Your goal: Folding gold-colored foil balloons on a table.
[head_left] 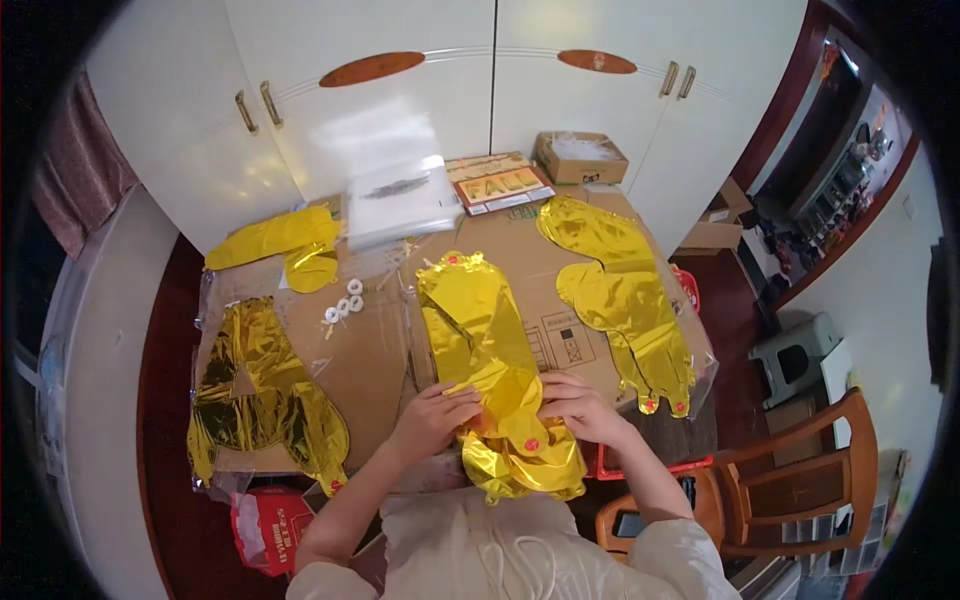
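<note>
A gold foil balloon (485, 330), flat and creased, lies lengthwise before me on the cardboard-covered table. Its lower part is folded and bunched near the table's front edge, with a round red tab (531, 445) showing on it. My left hand (436, 420) grips the left edge of the foil, its fingers bent over the top. On the opposite edge my right hand (580, 408) holds the foil, the thumb hidden. Another flat gold foil balloon (620, 295) rests to the right. At the left lie a balloon with a triangular hole (265, 385) and a smaller folded one (280, 245).
Several small white ribbon rolls (343, 306) sit left of centre. Clear plastic bags (400, 200), a printed card (503, 187) and a small carton (582, 158) stand at the back by white cabinets (620, 30). A wooden chair (790, 480) is right; a red bag (275, 530) is below left.
</note>
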Motion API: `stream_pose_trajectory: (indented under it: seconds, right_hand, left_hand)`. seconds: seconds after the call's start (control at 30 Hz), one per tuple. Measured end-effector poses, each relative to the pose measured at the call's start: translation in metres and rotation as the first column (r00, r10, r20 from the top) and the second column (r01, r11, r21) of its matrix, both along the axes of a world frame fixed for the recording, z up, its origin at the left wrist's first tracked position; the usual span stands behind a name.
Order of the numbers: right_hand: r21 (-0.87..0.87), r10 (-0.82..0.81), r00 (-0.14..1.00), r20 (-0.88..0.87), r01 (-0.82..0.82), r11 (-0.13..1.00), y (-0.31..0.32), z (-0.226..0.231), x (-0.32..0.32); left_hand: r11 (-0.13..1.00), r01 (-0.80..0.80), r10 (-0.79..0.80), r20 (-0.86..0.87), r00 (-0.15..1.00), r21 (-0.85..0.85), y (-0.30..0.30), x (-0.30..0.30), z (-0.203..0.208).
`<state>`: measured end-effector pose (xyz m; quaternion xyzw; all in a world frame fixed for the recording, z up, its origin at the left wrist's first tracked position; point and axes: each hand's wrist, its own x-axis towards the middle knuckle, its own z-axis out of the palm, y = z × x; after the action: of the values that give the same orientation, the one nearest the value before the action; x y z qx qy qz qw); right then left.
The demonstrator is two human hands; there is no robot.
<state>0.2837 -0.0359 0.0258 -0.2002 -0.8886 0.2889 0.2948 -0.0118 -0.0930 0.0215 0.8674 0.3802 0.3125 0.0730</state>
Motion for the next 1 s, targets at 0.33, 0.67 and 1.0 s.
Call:
stream_pose_trajectory:
  seconds: [0.33,0.67,1.0]
  right_hand:
    - [0.4,-0.178,0.967,0.182,0.093,0.912,-0.035,-0.026,0.011]
    - [0.394,-0.249,0.957,0.152,0.172,0.903,-0.042,-0.039,0.015]
    - [-0.785,-0.753,0.609,-0.25,0.328,0.526,-0.116,-0.108,0.005]
  left_hand:
    - [0.994,0.106,-0.11,-0.299,0.948,-0.029,-0.002,0.0,-0.001]
    - [0.982,0.016,-0.057,-0.214,0.975,-0.19,0.011,0.033,0.024]
    - [0.984,0.058,-0.13,-0.463,0.877,-0.167,0.023,0.042,-0.008]
